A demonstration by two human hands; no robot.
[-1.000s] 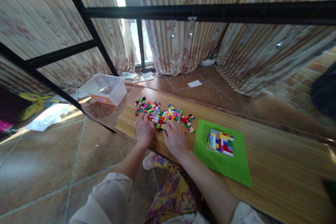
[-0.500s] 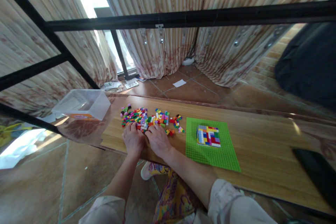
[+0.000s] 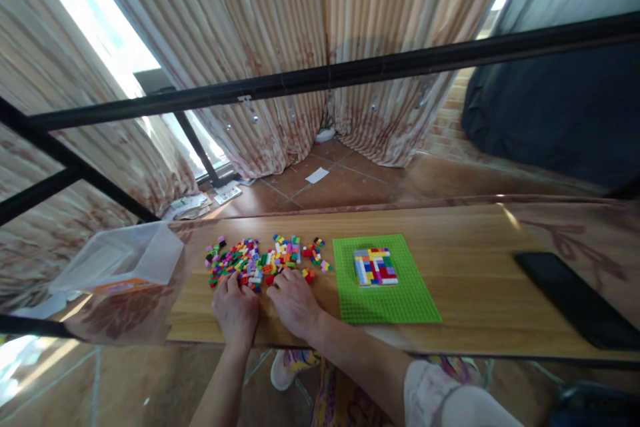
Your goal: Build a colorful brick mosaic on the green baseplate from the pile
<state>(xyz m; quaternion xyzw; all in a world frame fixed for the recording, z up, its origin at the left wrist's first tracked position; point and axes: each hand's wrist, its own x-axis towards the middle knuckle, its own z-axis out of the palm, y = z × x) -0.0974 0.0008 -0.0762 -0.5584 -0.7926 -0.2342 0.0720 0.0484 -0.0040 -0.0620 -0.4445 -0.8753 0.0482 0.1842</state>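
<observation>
A loose pile of small coloured toy bricks (image 3: 240,257) lies on the left part of the wooden board. At its near edge rests my left hand (image 3: 236,312), palm down, its bent fingers apart and touching bricks. My right hand (image 3: 296,303) lies just to the right, fingers reaching into the near side of the bricks by a red one. No brick shows clearly gripped in either hand, and the undersides of the fingertips are hidden. Right of the hands, a green baseplate (image 3: 387,307) carries a square block of built-up bricks (image 3: 376,268) in many colours.
A clear plastic box (image 3: 165,250) stands left of the wooden board (image 3: 475,280). Toward the right end lies a black flat object (image 3: 575,297), like a phone. A black metal bar (image 3: 300,85) crosses beyond the table, before striped curtains (image 3: 270,27).
The camera view has turned toward the right. My hands are slightly farther apart, still at the near edge of the pile. The built block and baseplate stay put.
</observation>
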